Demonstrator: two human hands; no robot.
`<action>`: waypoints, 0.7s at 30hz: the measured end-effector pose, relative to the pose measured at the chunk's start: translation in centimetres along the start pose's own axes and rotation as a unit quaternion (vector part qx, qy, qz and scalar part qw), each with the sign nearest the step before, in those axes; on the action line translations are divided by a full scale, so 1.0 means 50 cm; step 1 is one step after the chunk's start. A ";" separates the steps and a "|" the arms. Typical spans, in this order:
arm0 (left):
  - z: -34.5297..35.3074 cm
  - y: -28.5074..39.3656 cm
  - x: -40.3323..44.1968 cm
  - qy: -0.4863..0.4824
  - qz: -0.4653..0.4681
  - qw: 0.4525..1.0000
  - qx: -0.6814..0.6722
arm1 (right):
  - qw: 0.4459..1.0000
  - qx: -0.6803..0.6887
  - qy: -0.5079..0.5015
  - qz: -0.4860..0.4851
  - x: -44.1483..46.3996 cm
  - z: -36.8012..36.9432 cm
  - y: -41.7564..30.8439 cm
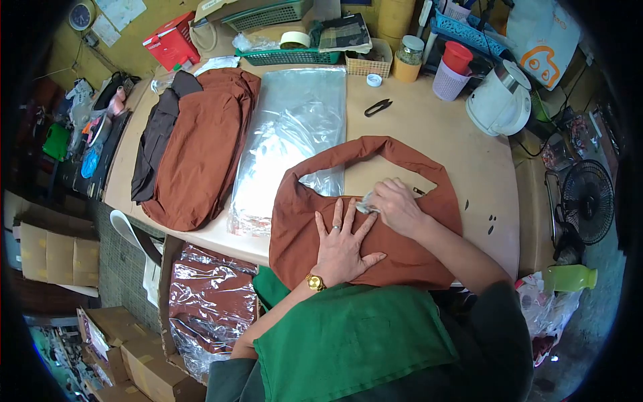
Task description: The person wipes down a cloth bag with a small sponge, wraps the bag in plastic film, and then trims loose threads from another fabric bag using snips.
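Note:
A rust-brown fabric shoulder bag (301,248) lies flat at the table's near edge, its wide strap (365,149) looped away from me. My left hand (343,248) presses flat on the bag's body with fingers spread. Pinched in my right hand (400,208) is a small whitish cloth or tissue wad (366,204), which touches the bag near its top edge, close to my left fingertips. A dark zipper pull (420,191) shows just right of my right hand. Beyond the strap lie black thread snips (378,108).
Clear plastic bags (295,120) are stacked left of the bag, partly under it. Farther left lie folded brown bags (201,154) and a dark one (155,144). A white kettle (499,100) stands at back right. An open carton (171,268) holds wrapped brown goods (214,288).

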State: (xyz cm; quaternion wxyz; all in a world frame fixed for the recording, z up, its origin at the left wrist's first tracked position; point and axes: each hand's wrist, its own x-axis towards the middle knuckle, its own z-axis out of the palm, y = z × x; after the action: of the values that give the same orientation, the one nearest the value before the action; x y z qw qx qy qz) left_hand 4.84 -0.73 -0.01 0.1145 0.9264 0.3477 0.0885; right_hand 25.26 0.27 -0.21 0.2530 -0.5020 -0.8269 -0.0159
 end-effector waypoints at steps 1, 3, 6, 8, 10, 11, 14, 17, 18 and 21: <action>0.001 0.000 0.000 -0.005 -0.005 1.000 0.001 | 1.000 0.016 0.003 -0.013 0.025 0.012 -0.008; 0.000 -0.001 0.003 -0.009 -0.012 1.000 0.001 | 0.999 0.032 0.005 -0.028 0.037 0.023 -0.009; -0.005 -0.004 0.003 -0.040 -0.023 0.999 -0.009 | 0.999 0.020 0.037 -0.016 0.012 0.026 -0.008; -0.004 -0.006 0.003 0.006 -0.009 0.999 -0.034 | 1.000 -0.015 0.027 0.001 -0.009 0.000 -0.003; -0.004 -0.008 0.004 0.005 -0.008 0.999 -0.030 | 0.999 -0.019 0.030 -0.001 0.005 -0.005 -0.009; -0.003 -0.006 0.004 0.005 -0.005 1.000 -0.027 | 0.999 -0.025 0.032 -0.005 0.011 -0.003 -0.013; -0.004 -0.007 0.004 -0.038 -0.024 0.999 -0.008 | 0.999 -0.008 0.040 -0.008 0.042 0.046 -0.019; -0.009 -0.007 0.004 -0.028 -0.023 0.999 -0.019 | 0.999 -0.011 0.031 0.010 0.018 0.026 -0.012; -0.007 -0.007 0.003 -0.001 -0.014 0.999 -0.032 | 0.999 -0.031 0.020 0.011 0.004 0.013 -0.005; -0.007 -0.007 0.003 -0.009 -0.018 0.999 -0.029 | 0.991 -0.113 -0.043 0.064 -0.024 -0.058 0.015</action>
State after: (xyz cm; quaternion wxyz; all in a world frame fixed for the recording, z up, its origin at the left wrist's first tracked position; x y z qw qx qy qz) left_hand 4.64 -0.35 0.26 0.1464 0.9171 0.3603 0.0880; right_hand 27.50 -1.18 1.63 0.1595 -0.5794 -0.7961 -0.0716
